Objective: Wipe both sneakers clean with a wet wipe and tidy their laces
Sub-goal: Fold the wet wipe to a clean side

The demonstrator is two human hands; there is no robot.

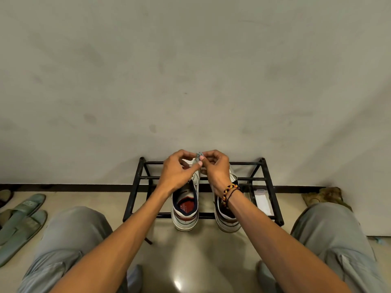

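Two white sneakers stand side by side on the top bars of a low black metal shoe rack, heels toward the person and toes toward the wall, which puts their open collars and laces within easy reach of someone crouched in front. Both hands meet above the toe end of the left sneaker: the left hand and the right hand have fingers curled and fingertips pinched together on a small greyish bit held between them, most likely the lace ends of that sneaker, though it is too small to say for sure; a pale lace strand seems to run down from the pinch to the shoe. Holding the ends up and taut like this suits tying or straightening the lace, so the lace-tidying step looks to be in hand. The right sneaker sits just beside, partly hidden by the right wrist with its beaded bracelet. On a lower level of the rack to the right lies a white packet, possibly the wipes. Green slippers lie on the floor well to the left, a brownish cloth near the wall at right. The person's knees flank the rack; nothing blocks the hands.
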